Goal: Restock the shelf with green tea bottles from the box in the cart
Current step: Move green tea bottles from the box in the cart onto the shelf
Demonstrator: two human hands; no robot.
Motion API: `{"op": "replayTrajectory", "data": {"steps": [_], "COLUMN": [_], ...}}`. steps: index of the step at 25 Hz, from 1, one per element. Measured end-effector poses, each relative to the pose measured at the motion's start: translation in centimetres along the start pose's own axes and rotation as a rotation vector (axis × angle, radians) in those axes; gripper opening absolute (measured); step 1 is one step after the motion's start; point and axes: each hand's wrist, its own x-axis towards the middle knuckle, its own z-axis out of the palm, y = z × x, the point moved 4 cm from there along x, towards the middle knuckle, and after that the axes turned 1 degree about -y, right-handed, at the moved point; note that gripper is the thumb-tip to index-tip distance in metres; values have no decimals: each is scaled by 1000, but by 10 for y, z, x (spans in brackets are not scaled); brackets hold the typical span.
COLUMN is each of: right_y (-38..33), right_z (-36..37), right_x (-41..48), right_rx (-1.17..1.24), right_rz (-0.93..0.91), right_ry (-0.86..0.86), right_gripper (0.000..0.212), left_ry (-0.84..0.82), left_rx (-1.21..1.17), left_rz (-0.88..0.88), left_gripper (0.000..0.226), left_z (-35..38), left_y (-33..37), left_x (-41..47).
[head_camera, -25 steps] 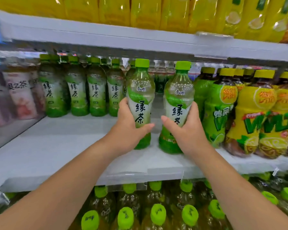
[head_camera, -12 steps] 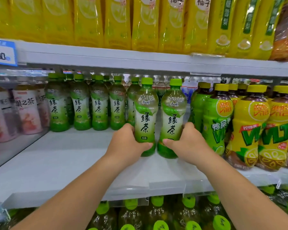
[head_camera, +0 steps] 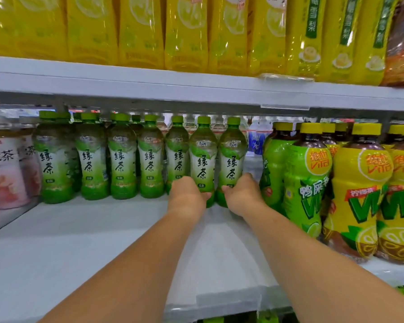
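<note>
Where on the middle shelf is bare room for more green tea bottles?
Bare shelf board lies in front of the green tea row, left of the left hand. A thin gap runs between the green tea bottle in the right hand and the lime-green bottles. Further right, yellow lemon tea bottles crowd the shelf nearly to its front edge.
</note>
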Motion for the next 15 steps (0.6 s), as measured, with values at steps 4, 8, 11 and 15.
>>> {"op": "replayTrajectory", "data": {"steps": [4, 8, 11, 15], "right_y": [2, 8, 14, 20], "right_z": [13, 26, 39, 44], "right_x": [18, 43, 55, 59], "right_rx": [-19, -3, 26, -21], "right_rz": [-24, -62, -68, -90], "right_ry": [14, 5, 1, -28], "right_gripper": [41, 32, 23, 29], "left_ry": [34, 92, 80, 148], "left_rx": [74, 218, 275, 195], "left_rz": [8, 63, 110, 152], "left_gripper": [37, 45, 44, 42], "left_z": [15, 25, 27, 27], "left_y": [1, 2, 4, -2], "left_x": [23, 37, 43, 43]}}
